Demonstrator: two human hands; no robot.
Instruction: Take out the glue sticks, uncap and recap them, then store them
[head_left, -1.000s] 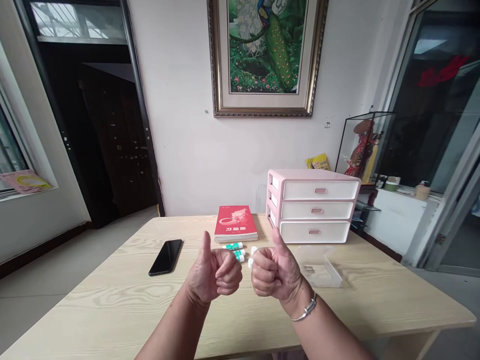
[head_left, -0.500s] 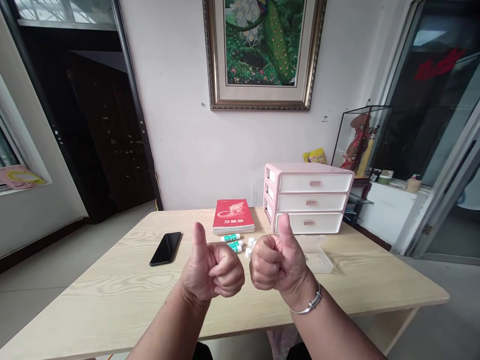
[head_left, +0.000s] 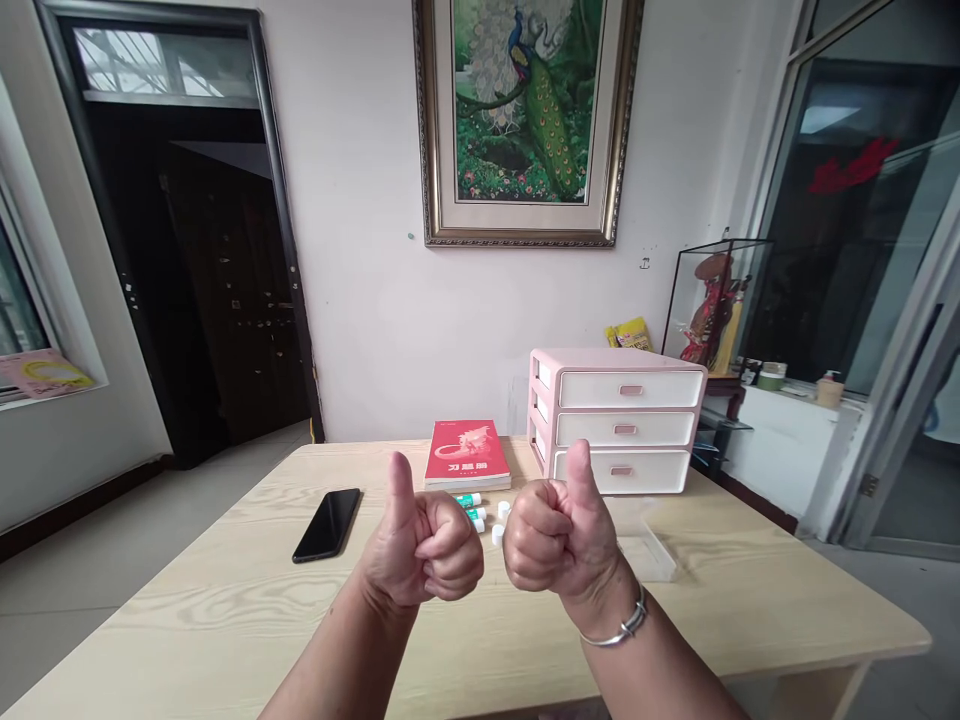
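Observation:
Above the table, my left hand [head_left: 424, 548] is curled into a fist with its thumb pointing up. My right hand [head_left: 559, 535] makes the same thumbs-up beside it, a silver bracelet [head_left: 621, 630] on the wrist. Neither fist shows anything in it, and a small gap separates them. Behind the left knuckles lie several green-and-white tubes [head_left: 469, 500] that look like glue sticks, partly hidden. Small white caps [head_left: 498, 535] sit between the hands, farther back. A clear plastic box [head_left: 660, 560] is partly covered by my right hand.
On the wooden table [head_left: 210, 610], a black phone [head_left: 327, 525] lies to the left. A red book [head_left: 466, 448] rests at the back. Behind my right hand stands a pink-and-white drawer unit [head_left: 626, 410]. A framed peacock picture [head_left: 525, 225] hangs on the wall.
The camera has tilted up slightly, so the table and wall items sit lower in view. Both hands keep their thumbs-up pose, almost unmoved in the picture.

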